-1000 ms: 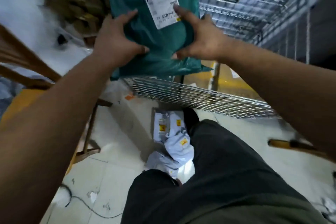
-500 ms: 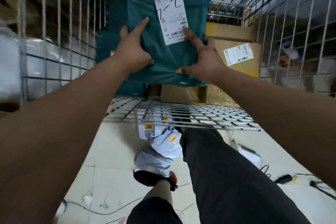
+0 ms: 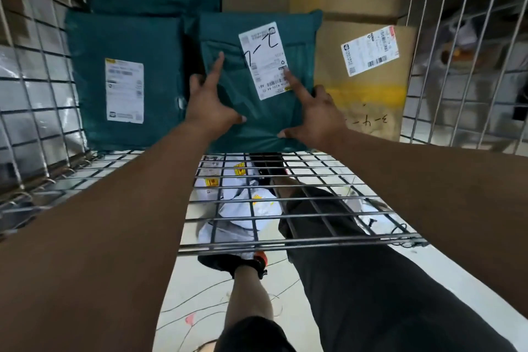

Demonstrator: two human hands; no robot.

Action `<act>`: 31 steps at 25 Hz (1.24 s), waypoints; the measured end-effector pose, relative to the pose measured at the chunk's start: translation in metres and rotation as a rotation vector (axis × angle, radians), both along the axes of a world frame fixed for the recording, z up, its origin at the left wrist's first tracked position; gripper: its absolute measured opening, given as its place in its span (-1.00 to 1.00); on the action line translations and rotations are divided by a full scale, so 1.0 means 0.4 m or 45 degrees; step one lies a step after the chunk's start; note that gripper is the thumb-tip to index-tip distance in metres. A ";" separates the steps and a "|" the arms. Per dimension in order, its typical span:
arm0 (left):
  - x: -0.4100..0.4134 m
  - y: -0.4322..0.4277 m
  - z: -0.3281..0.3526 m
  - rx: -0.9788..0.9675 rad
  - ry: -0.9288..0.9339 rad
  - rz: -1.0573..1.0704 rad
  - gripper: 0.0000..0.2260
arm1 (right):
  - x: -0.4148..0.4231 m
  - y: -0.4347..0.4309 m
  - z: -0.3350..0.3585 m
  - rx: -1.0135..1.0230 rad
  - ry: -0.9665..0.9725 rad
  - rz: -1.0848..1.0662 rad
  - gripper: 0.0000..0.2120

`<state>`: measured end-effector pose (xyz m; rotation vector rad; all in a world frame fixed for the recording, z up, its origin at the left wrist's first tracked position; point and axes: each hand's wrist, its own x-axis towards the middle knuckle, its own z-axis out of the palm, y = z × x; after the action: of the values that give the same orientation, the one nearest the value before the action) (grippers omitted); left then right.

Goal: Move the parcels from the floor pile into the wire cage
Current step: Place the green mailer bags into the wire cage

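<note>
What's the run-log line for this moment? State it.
left hand, right hand: press middle teal plastic mailer bag | location: inside metal wire cage, beside brown cardboard box

A: Your left hand (image 3: 211,103) and right hand (image 3: 317,117) are bare. So are your left forearm (image 3: 114,237) and right forearm (image 3: 428,194), right to the picture's edge.

B: Lower down you wear dark charcoal legwear (image 3: 371,280), and your left calf (image 3: 245,294) shows bare beneath its hem.

A: On that foot you have a black shoe (image 3: 225,261) with an orange-red collar (image 3: 261,258).
</note>
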<state>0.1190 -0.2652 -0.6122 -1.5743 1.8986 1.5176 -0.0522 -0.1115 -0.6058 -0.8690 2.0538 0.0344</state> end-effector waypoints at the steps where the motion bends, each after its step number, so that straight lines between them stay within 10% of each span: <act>1: 0.004 0.010 -0.014 -0.005 0.003 0.012 0.16 | -0.005 0.004 -0.007 0.012 0.032 0.028 0.22; 13: 0.043 -0.017 -0.039 0.002 -0.114 -0.203 0.02 | 0.031 -0.076 -0.008 -0.270 0.079 0.029 -0.15; 31: 0.505 0.004 0.624 -0.678 0.409 0.207 -0.39 | 0.435 -0.276 0.660 -0.781 -0.064 0.592 -0.46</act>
<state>0.3210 -0.2635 -0.3625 -1.8158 2.5770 1.4775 0.1219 -0.2220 -0.3419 -1.6917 1.7874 -0.3767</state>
